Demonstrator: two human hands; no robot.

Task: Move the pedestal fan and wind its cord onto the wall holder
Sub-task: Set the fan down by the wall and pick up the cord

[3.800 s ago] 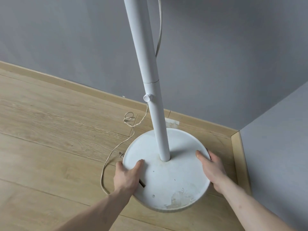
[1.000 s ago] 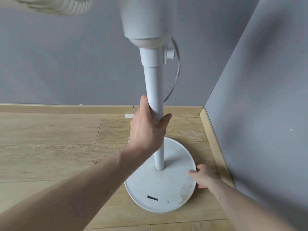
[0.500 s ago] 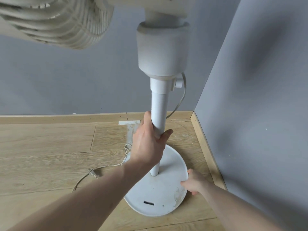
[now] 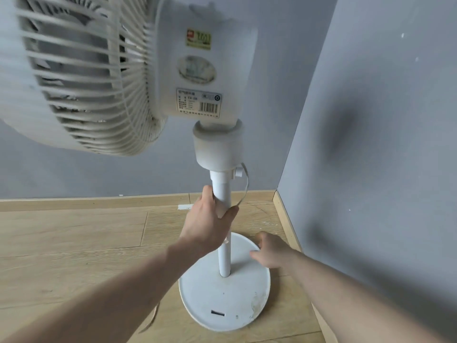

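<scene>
Across the upper left of the frame spreads the fan head (image 4: pixel 81 70), its ribbed cage blurred, with the motor housing (image 4: pixel 205 60) and its stickers just right of it. Below, running down the middle of the frame, the white pole (image 4: pixel 224 243) meets the round base (image 4: pixel 222 300) at lower centre. That base appears to sit flat on the wooden floor (image 4: pixel 74 243), close to the corner where the grey back wall (image 4: pixel 99 169) meets the grey side wall (image 4: pixel 371 144) on the right. By my reading the pedestal fan is either set down near the corner or about to be shifted; which one cannot be told from this view.

Reaching up from the lower left, the left hand (image 4: pixel 210 219) grips the pole just under the height knob (image 4: pixel 238 172), fingers and thumb wrapped round it. From the lower right, the right hand (image 4: pixel 269 251) hovers at the right rim of the base with fingers loosely spread, holding nothing; whether it touches the rim is unclear.

Smallest of all, the cord (image 4: pixel 244 189) loops out beside the knob and curves behind the pole, and a short stretch shows on the floor left of the base. No wall holder is in sight, so the winding looks wholly undone, and at best only the moving part is under way.
</scene>
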